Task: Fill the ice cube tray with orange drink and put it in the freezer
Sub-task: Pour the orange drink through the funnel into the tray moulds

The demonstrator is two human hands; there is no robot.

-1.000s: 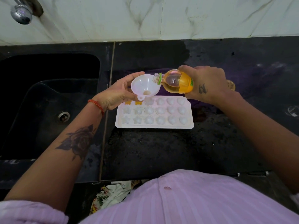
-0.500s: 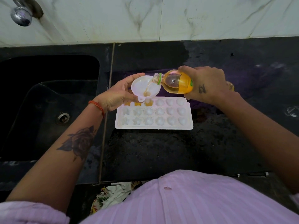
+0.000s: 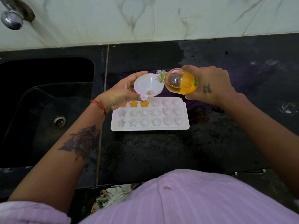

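Three cells orange in white plastic ice cube tray [image 3: 149,128]; left hand [image 3: 119,92] pinches white plastic funnel [image 3: 148,86] over fourth, right hand [image 3: 208,84] grips tilted clear orange-drink bottle [image 3: 178,81] feeding it.

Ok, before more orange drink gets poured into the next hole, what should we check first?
1. White plastic funnel gripped by left hand: ok.
2. Clear bottle of orange drink gripped by right hand: ok.
3. Bottle mouth over the funnel bowl: ok.
4. Funnel spout over an empty mould: cannot tell.
5. White ice cube tray flat on the black counter: ok.
6. Drink left in bottle: ok.
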